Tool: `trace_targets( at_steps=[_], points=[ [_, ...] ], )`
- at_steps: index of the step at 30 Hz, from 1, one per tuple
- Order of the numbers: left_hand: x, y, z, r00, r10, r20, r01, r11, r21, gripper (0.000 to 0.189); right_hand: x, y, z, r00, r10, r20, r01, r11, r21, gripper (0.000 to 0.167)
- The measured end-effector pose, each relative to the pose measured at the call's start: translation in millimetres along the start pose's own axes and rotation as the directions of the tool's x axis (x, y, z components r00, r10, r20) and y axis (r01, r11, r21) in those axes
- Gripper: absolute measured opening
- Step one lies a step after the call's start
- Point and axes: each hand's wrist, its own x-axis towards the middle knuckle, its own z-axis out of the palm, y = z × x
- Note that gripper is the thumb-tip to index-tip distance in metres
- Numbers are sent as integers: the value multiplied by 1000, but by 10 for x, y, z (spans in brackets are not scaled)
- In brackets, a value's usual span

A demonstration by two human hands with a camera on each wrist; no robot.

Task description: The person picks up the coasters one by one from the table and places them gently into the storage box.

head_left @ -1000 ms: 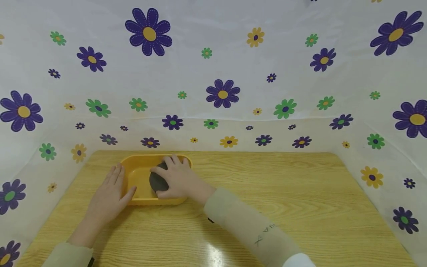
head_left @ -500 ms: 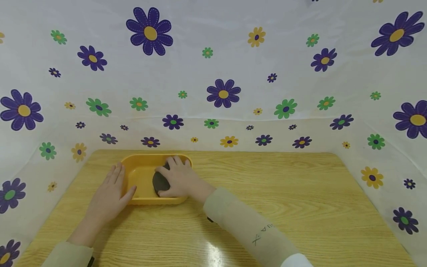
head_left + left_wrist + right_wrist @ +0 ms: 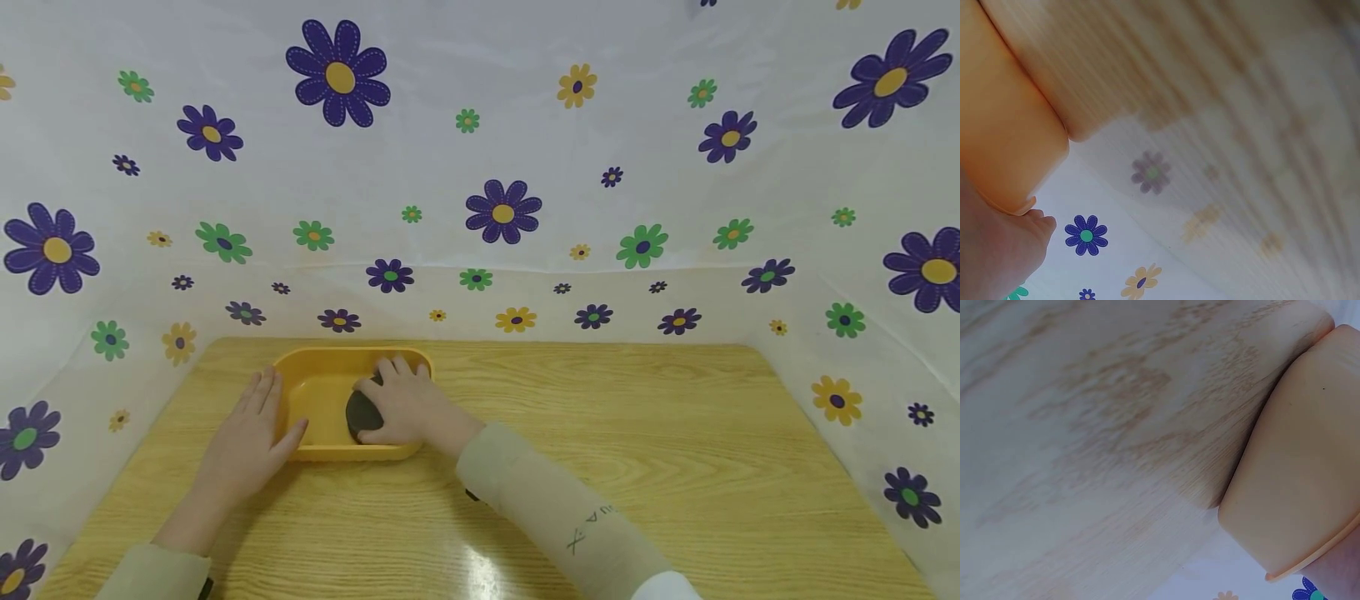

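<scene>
A yellow plastic basin (image 3: 318, 408) sits at the back left of the wooden table, seen in the head view. Inside its right half lies a dark grey, rounded object (image 3: 363, 418), partly covered by fingers; its kind is unclear. My right hand (image 3: 402, 408) grips this object from above, fingers and thumb spread around it. My left hand (image 3: 247, 446) rests with straight fingers against the basin's left side, its thumb over the front left of the rim. Both wrist views show the basin's outer wall (image 3: 1010, 119), (image 3: 1297, 450) with part of each hand at the rim.
The wood-grain table (image 3: 600, 450) extends right of the basin and toward the front. A white cloth (image 3: 420, 167) with purple, green and yellow flowers rises behind the table and along both sides.
My right hand and the dark object have shifted slightly to the right inside the basin, mostly in the first half second. The left hand and basin stay in place.
</scene>
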Motion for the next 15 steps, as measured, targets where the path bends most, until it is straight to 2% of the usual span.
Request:
trace_targets(
  at_steps=[15],
  points=[
    [1,37,-29,1000,-7,6,7,1000,8,85,-18,24,-12,1000,-19,-21,18,1000,-15,64]
  ],
)
